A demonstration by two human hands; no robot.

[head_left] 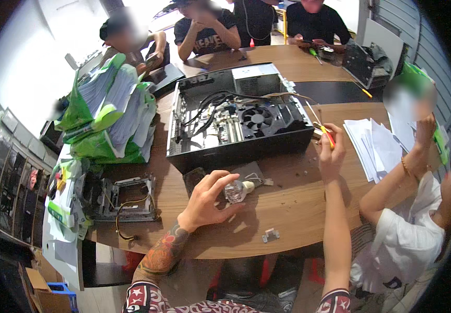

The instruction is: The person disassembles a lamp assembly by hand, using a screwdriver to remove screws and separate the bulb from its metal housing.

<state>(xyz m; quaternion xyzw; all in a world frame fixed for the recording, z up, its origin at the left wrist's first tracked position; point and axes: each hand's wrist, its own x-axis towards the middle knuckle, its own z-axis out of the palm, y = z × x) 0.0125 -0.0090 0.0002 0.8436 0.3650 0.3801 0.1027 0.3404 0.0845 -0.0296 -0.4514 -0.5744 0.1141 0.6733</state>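
My left hand (210, 201) curves around a clear glass lamp (234, 192) with a cream base, just in front of an open black computer case (238, 151). My right hand (335, 141) grips a red-and-yellow screwdriver (329, 136), its shaft angled up beside the case's right side. Inside the case are black cables, boards, a fan (257, 119) and a silver power supply (251, 78). Dark flat pieces (194, 180) lie under and beside the lamp, and a small metal bracket (270, 235) sits near the front edge.
Paper stacks in green wrapping (105, 104) and a metal frame with wires (124, 198) occupy the table's left (288, 219). Loose papers (366, 146) lie right, beside a person in white (403, 224). Several people sit along the far side; an opened metal unit (371, 62) stands back right.
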